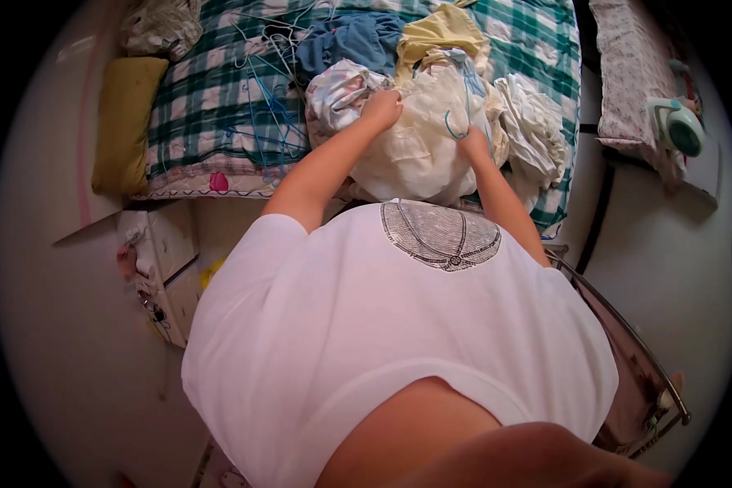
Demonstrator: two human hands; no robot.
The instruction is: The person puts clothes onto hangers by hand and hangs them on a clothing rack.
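A cream, thin-looking garment (pixel 415 146) lies bunched at the bed's near side, in front of my body. My left hand (pixel 382 110) is closed on its upper left part, beside a white patterned cloth (pixel 337 96). At the garment's right, my right hand (pixel 475 146) is closed at the curved hook of a blue clothes hanger (pixel 448 124); its fingertips are partly hidden. The rest of that hanger runs up toward a light blue piece among the clothes.
Several blue hangers (pixel 272 122) lie tangled on the checked bedding (pixel 195 114). Blue cloth (pixel 350 45), yellow cloth (pixel 443 37) and white clothes (pixel 533 122) surround the garment. An olive pillow (pixel 126 126) rests at the left edge; a white-and-green appliance (pixel 677 126) stands at right.
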